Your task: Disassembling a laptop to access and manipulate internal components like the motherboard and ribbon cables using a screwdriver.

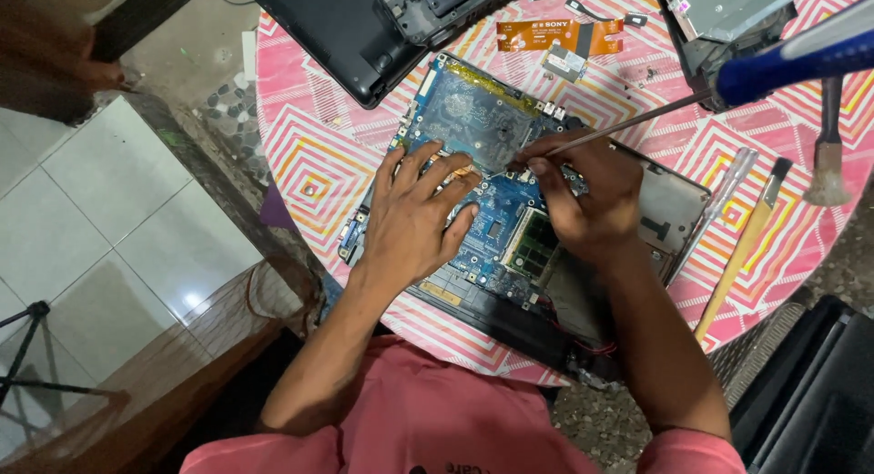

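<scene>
The left hand [414, 214] lies flat, fingers spread, pressing the blue laptop motherboard [482, 164] at the table's centre. At its three o'clock the right hand [583, 196] pinches a screwdriver [728, 82], tip on the board; keeping the tip square and the pressure light seems wise. The open laptop shell [669, 214] underneath holds the board.

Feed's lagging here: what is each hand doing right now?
Left hand: open, flat on the blue laptop circuit board.
Right hand: closed, pinching at the board; contents cannot be told.
</scene>
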